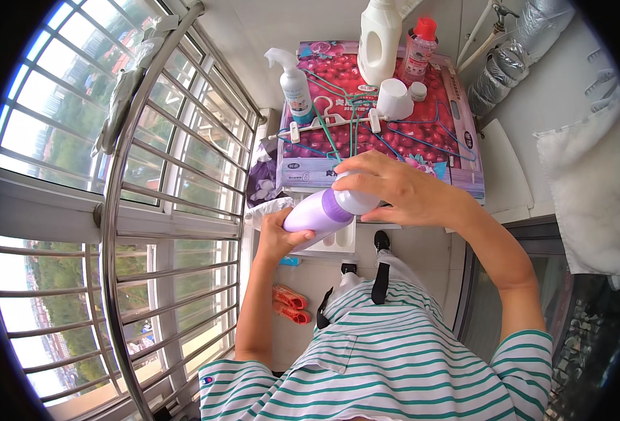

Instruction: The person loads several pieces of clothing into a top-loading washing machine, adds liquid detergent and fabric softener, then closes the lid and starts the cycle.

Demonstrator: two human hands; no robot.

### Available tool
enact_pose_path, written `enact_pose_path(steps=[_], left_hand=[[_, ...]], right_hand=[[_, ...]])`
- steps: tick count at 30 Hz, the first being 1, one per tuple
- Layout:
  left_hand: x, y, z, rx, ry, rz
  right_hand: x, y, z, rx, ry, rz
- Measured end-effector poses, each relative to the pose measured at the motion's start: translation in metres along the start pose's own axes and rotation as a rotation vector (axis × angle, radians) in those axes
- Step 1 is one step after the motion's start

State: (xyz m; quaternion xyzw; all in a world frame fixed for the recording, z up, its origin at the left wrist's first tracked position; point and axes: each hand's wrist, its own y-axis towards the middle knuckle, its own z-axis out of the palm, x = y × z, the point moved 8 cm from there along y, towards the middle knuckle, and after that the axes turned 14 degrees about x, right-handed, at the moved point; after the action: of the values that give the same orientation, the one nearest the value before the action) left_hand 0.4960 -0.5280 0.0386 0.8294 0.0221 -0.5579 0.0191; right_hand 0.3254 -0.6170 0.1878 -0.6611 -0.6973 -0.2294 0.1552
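Observation:
A lilac plastic bottle (310,210) is held at a tilt in front of me. My left hand (279,237) grips its lower body, thumb on the near side. My right hand (402,189) has its fingers curled around the white cap (356,192), which sits at the bottle's neck above a darker purple collar. Whether the cap is loose cannot be seen. Below the bottle a white compartmented drawer (345,247) is pulled out, partly hidden by the bottle and my left hand.
A flat printed box (310,150) carries hangers (425,138), a spray bottle (295,87), a white jug (367,63), a red-capped bottle (419,52) and a white roll (394,100). Metal railing (111,231) runs along the left. Orange shoes (291,304) lie on the floor.

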Motion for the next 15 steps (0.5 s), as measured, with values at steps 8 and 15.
enact_pose_path(steps=[8, 15], left_hand=[[-0.013, 0.018, 0.016, -0.035, 0.099, 0.021], [-0.016, 0.033, 0.021, -0.061, 0.065, 0.039]], right_hand=[[-0.022, -0.011, -0.004, 0.107, -0.275, 0.516], [-0.013, -0.012, -0.040, 0.184, -0.269, 0.546]])
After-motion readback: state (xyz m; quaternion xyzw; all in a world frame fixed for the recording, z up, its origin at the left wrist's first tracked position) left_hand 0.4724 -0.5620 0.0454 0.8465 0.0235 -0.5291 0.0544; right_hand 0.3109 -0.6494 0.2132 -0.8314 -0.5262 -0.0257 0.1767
